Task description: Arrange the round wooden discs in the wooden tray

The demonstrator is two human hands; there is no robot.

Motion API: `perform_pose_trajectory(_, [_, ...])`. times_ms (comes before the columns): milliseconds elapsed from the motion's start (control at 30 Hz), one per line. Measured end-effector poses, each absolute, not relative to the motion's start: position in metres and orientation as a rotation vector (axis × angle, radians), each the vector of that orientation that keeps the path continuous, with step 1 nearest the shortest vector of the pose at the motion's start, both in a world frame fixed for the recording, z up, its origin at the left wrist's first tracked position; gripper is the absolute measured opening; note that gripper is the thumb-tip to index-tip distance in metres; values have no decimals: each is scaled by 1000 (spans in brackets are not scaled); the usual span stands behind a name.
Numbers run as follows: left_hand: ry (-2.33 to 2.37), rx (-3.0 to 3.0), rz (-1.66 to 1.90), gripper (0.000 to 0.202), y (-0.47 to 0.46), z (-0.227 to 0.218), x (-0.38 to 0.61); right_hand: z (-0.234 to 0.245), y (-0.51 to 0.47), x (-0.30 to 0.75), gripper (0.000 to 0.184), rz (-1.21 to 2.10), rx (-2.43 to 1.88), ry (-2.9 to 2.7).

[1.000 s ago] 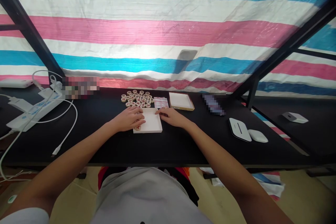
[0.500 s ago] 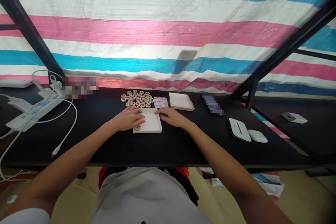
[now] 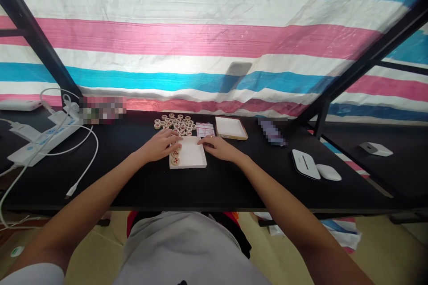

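Observation:
A shallow white box (image 3: 192, 156) lies on the black table in front of me. Along its left side stand round xiangqi pieces (image 3: 175, 161) with red characters, in a column partly hidden by my fingers. My left hand (image 3: 162, 144) reaches over the box's left wall, fingers apart above the column; whether they touch a piece is hard to see. At the upper right corner my right hand (image 3: 219, 148) grips the box wall, fingertips over the rim. Just behind the box sits a loose cluster of more xiangqi pieces (image 3: 180, 125).
A folded paper board (image 3: 204, 129) and a box lid (image 3: 230, 128) lie behind the box. Farther right are a blurred phone-like object (image 3: 272, 132), a white flat device (image 3: 305, 164) and a white rounded case (image 3: 328, 172). A power strip (image 3: 43, 142) with white cables occupies the left.
My left hand has drawn up and slightly left, uncovering more red-lettered pieces along the box's left side. My right hand keeps its place on the box.

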State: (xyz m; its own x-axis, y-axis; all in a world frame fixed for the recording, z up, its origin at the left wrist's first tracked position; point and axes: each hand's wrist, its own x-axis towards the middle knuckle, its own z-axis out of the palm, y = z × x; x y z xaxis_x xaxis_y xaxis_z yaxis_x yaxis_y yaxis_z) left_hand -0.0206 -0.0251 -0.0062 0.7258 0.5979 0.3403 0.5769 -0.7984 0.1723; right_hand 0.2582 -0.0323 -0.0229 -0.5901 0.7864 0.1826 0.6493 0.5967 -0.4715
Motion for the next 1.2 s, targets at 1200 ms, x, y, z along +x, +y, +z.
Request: perform_pose_trajectory(1200, [1520,2771,406,24,7,-15,-53,-22,-33,259,31,528,-1169,-2454])
